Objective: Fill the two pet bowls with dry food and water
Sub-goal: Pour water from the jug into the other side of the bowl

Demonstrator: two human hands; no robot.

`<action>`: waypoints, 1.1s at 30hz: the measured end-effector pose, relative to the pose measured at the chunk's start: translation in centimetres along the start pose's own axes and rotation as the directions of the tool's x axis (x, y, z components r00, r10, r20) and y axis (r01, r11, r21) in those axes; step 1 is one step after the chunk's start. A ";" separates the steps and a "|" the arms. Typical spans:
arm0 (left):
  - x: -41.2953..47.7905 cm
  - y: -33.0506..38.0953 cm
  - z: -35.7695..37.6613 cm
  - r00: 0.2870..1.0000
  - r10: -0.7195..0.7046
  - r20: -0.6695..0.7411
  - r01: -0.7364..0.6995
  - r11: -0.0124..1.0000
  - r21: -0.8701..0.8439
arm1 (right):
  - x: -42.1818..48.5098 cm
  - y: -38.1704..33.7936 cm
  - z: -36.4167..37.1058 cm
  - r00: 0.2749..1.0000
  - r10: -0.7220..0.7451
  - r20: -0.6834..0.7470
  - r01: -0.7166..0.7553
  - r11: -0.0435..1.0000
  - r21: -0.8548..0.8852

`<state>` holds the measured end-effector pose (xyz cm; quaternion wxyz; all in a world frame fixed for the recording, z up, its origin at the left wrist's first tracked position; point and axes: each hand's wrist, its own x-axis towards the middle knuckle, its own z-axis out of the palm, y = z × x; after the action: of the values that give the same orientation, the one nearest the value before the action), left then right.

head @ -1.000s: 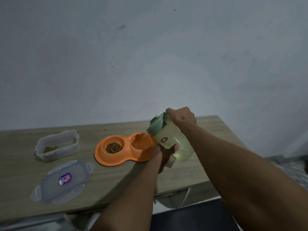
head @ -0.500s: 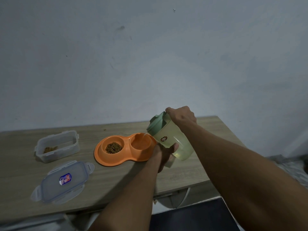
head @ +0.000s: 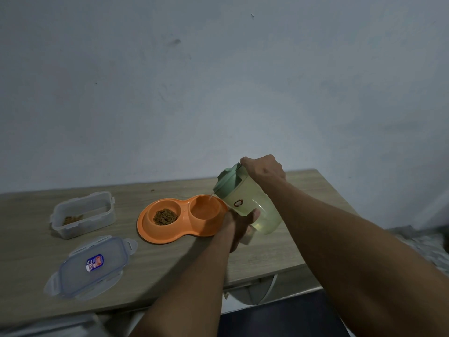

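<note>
A bare grey-blue wall (head: pixel 218 93) fills most of the room behind a pale wood-grain table (head: pixel 29 239). Over the table's right part a person holds a translucent green jug (head: pixel 250 198) with a darker green cap, tipped to the left. The right hand (head: pixel 263 167) is clenched round its top at the back, just behind the cap. The left hand (head: pixel 239 226) cups the jug low down, thumb pressed against its side (the other fingers are hidden underneath). Just left of the jug sits the orange double bowl (head: pixel 184 233), flat on the table. Its left well (head: pixel 155 207) holds a small heap of brown kibble (head: pixel 165 216). Its right well (head: pixel 204 209) lies under the jug's spout. Well to the left stands a clear plastic container (head: pixel 82 212) with a little kibble in one corner. Its clip lid (head: pixel 73 278) lies nearer the table's front edge, with a small sticker (head: pixel 94 262) on top. A thin thread of water (head: pixel 211 197) runs from the spout into the right well.
</note>
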<state>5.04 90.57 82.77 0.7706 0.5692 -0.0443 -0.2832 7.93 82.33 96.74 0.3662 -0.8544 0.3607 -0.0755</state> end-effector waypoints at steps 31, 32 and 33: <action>-0.8 2.5 -1.9 0.990 0.008 -0.142 0.048 0.921 0.387 | 0.0 2.4 0.4 0.995 0.092 0.049 -0.104 0.924 0.368; -0.8 2.8 -1.8 0.989 0.016 -0.145 0.045 0.914 0.403 | 0.0 2.7 0.3 0.993 0.101 0.055 -0.115 0.909 0.401; -1.0 3.0 -1.7 0.989 0.030 -0.148 0.034 0.908 0.417 | 0.1 2.9 0.3 0.992 0.110 0.065 -0.128 0.892 0.433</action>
<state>6.09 93.08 85.16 0.6316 0.7408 -0.0450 -0.2241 6.46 81.08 94.58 0.5589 -0.7284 0.3791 -0.1152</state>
